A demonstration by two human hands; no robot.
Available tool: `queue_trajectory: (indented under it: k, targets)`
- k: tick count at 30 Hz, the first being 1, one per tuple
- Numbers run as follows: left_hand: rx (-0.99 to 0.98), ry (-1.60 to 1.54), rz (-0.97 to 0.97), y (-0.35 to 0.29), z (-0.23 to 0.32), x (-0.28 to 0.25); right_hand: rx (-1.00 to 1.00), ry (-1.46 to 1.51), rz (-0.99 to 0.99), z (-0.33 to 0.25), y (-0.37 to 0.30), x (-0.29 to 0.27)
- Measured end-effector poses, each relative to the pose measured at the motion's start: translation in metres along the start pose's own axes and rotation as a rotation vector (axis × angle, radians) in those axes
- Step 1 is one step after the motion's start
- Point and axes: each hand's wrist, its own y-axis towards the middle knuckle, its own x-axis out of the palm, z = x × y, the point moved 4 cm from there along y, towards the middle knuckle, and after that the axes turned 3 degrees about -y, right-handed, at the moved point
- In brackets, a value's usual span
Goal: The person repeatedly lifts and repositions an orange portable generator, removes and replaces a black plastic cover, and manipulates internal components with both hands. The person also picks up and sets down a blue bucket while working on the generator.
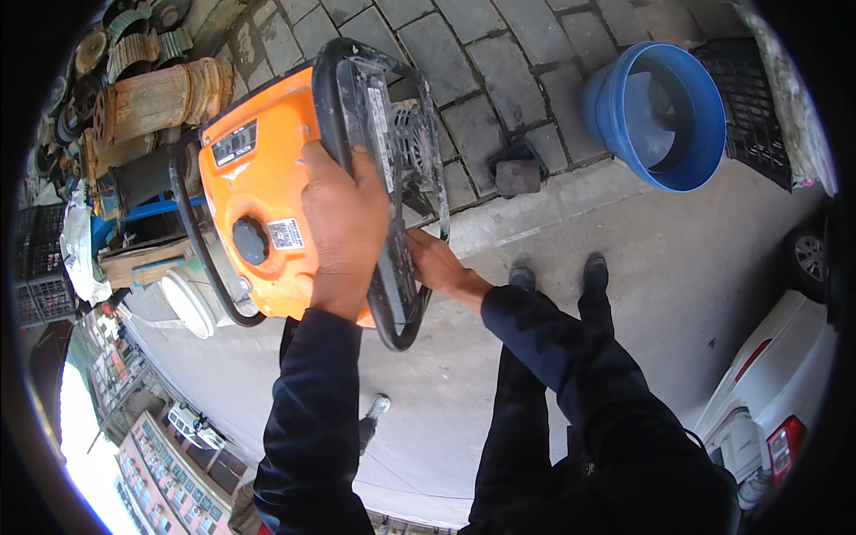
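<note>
Both hands were on the orange generator (290, 178), at 10 o'clock in the head view. The left hand (343, 218) lay over the tank's edge beside the black tube frame (332, 98), fingers together; whether it gripped or merely pressed, I couldn't tell. The right hand (439, 264) reached in at the frame's 4 o'clock side, its fingers partly hidden, so its hold was unclear too. Handling looked under way rather than finished: the frame stood around the tank and the black cap (250, 241) sat in place, but what remained at the right hand couldn't be judged, nor whether the machine was supported from below. A blue bucket (606, 107) stood at 2 o'clock.
</note>
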Motion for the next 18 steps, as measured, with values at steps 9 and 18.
queue_trajectory:
  k: [9,18]
  targets:
    - [0.004,0.065,0.048,0.001,0.006,-0.002,0.079,0.004,0.036,0.007,0.031,-0.014]
    - [0.09,0.106,0.08,0.004,-0.004,-0.003,0.17,-0.087,0.003,0.022,0.037,-0.006]
